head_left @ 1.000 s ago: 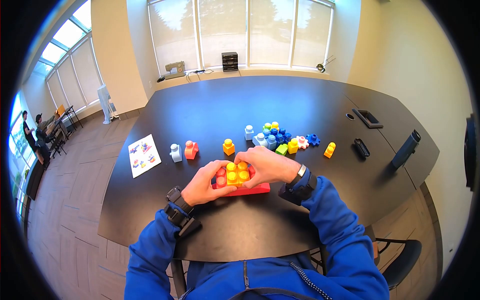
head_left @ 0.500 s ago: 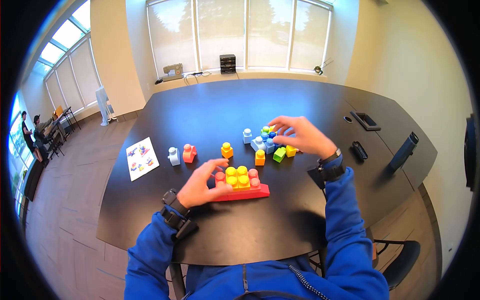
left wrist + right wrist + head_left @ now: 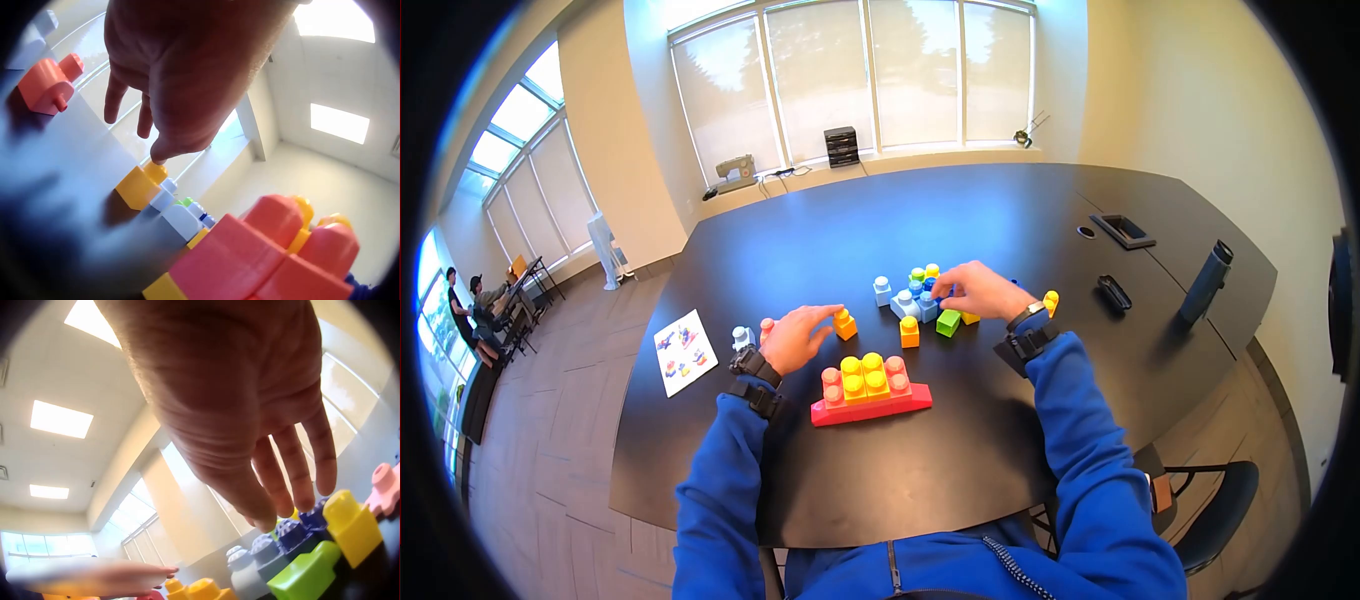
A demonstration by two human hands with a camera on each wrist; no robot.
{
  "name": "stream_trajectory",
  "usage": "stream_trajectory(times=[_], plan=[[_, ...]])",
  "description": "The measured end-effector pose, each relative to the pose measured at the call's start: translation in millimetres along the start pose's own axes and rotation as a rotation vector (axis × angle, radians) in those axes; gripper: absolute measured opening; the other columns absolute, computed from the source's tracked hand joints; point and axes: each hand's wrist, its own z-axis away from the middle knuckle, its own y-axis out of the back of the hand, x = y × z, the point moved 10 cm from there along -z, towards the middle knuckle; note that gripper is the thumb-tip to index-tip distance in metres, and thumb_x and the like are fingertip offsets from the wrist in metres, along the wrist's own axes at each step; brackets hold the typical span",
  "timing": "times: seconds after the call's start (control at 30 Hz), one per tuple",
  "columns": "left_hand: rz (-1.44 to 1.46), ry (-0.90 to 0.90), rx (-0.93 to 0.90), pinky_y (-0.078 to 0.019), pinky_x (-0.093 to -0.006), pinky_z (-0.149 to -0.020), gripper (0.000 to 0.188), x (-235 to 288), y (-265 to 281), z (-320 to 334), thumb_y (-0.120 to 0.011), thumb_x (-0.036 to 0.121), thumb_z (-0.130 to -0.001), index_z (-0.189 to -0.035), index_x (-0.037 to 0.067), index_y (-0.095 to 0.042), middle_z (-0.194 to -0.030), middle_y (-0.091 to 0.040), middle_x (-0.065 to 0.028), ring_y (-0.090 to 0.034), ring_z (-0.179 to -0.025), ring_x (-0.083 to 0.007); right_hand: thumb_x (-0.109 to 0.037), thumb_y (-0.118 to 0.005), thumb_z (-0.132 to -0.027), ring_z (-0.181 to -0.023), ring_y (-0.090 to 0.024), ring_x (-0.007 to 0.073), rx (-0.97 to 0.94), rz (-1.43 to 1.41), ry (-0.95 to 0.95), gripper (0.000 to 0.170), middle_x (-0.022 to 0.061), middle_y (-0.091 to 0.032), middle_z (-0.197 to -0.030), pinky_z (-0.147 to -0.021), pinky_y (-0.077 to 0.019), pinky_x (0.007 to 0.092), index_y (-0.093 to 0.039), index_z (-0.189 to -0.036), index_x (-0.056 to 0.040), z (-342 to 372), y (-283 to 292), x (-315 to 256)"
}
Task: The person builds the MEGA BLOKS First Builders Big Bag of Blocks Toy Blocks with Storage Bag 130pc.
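A red base (image 3: 872,405) carries red and yellow bricks (image 3: 873,377) and stands untouched near the front. My left hand (image 3: 798,338) reaches over a lone orange brick (image 3: 846,327); in the left wrist view its thumb is at the knob of that orange brick (image 3: 139,187), contact unclear, and the other fingers extend loosely. Over the group of blue bricks (image 3: 907,306) hovers my right hand (image 3: 988,292). The right wrist view shows its fingers hanging down, fairly straight, just above dark blue bricks (image 3: 292,536), beside a green brick (image 3: 306,574) and a yellow brick (image 3: 353,530).
A picture sheet (image 3: 686,352) lies at the left, near a pale blue brick (image 3: 742,337). Another orange brick (image 3: 910,332) stands behind the red base. At the right are a black case (image 3: 1114,293) and a dark bottle (image 3: 1206,284). Two people are far left.
Both hands have left the red and yellow bricks they held. The left moved forward to the lone orange brick, the right forward and rightward to the blue group. The head view has shifted slightly.
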Motion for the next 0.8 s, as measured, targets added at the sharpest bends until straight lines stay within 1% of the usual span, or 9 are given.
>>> stream_trajectory(times=[0.03,0.1,0.13,0.2,0.4,0.53,0.63,0.73,0.8], plan=[[-0.001,0.001,-0.005,-0.0519,-0.0472,-0.119,0.042,7,4,0,-0.071,0.008,-0.107,-0.149,0.007,-0.069,-0.145,-0.075,-0.0161,-0.07,-0.134,-0.0374,-0.013,-0.083,-0.098,-0.097,-0.078,0.0287,-0.034,-0.026,0.006,0.023,0.0138,-0.083,-0.108,-0.09,-0.0632,0.0414,-0.084,-0.12,-0.0058,-4,-9,-9],[0.067,0.182,-0.027,-0.0531,-0.0454,-0.118,0.03,9,17,5,-0.077,0.016,-0.105,-0.134,0.006,-0.074,-0.137,-0.078,-0.0145,-0.073,-0.131,-0.0346,-0.018,-0.082,-0.102,-0.096,-0.076,0.028,-0.078,-0.044,0.027,0.024,0.0121,-0.082,-0.106,-0.088,-0.0618,0.0423,-0.082,-0.123,-0.006,-9,-28,-22],[0.062,0.186,-0.034,-0.0531,-0.0454,-0.118,0.03,8,18,9,-0.077,0.016,-0.105,-0.134,0.006,-0.074,-0.137,-0.078,-0.0145,-0.073,-0.131,-0.0346,-0.018,-0.082,-0.102,-0.096,-0.076,0.028,-0.077,-0.054,0.028,0.024,0.0121,-0.082,-0.106,-0.088,-0.0618,0.0423,-0.082,-0.123,-0.006,-11,-35,-26],[0.034,0.21,0.003,-0.0597,-0.0432,-0.107,0.029,5,27,18,-0.083,0.023,-0.102,-0.122,0.005,-0.075,-0.126,-0.081,-0.0121,-0.077,-0.122,-0.0328,-0.022,-0.083,-0.099,-0.096,-0.077,0.0333,-0.077,-0.036,0.061,0.027,0.0149,-0.081,-0.105,-0.09,-0.061,0.0462,-0.082,-0.122,-0.0075,-14,-46,-38],[0.209,0.177,0.072,-0.0668,-0.0403,-0.087,0.024,5,38,26,-0.084,0.022,-0.1,-0.109,0.001,-0.077,-0.104,-0.085,-0.0128,-0.084,-0.099,-0.0285,-0.021,-0.088,-0.095,-0.101,-0.079,0.0347,-0.143,0.06,0.048,0.029,0.0173,-0.082,-0.106,-0.092,-0.0623,0.0452,-0.083,-0.117,-0.0033,-17,-64,-42],[0.262,0.194,0.105,-0.0676,-0.0383,-0.088,0.023,12,64,26,-0.084,0.019,-0.1,-0.111,-0.001,-0.079,-0.104,-0.086,-0.0134,-0.084,-0.096,-0.0249,-0.018,-0.088,-0.094,-0.1,-0.079,0.0352,-0.124,0.05,0.009,0.026,0.0178,-0.082,-0.104,-0.093,-0.0626,0.0446,-0.085,-0.114,-0.0022,-18,-62,-41],[0.464,0.35,0.16,-0.068,-0.0343,-0.089,0.027,7,96,33,-0.086,0.015,-0.101,-0.123,0.0,-0.083,-0.106,-0.086,-0.0122,-0.082,-0.097,-0.0161,-0.018,-0.088,-0.093,-0.1,-0.079,0.0359,-0.11,0.034,0.007,0.026,0.018,-0.082,-0.104,-0.093,-0.0626,0.0453,-0.085,-0.114,-0.0022,-17,-64,-40],[0.537,0.225,0.172,-0.0675,-0.0316,-0.089,0.026,34,125,38,-0.087,0.013,-0.101,-0.123,-0.001,-0.083,-0.107,-0.085,-0.012,-0.081,-0.096,-0.0138,-0.019,-0.089,-0.093,-0.1,-0.079,0.0369,-0.099,0.053,0.023,0.026,0.0181,-0.082,-0.104,-0.093,-0.0626,0.046,-0.085,-0.113,-0.0022,-18,-64,-39],[0.634,0.284,0.145,-0.0672,-0.0306,-0.092,0.027,45,121,46,-0.088,0.012,-0.101,-0.123,-0.004,-0.083,-0.109,-0.086,-0.0116,-0.081,-0.095,-0.0137,-0.02,-0.089,-0.092,-0.101,-0.079,0.0373,-0.1,0.058,0.025,0.026,0.018,-0.082,-0.104,-0.093,-0.0627,0.0464,-0.085,-0.112,-0.0024,-18,-64,-40]])
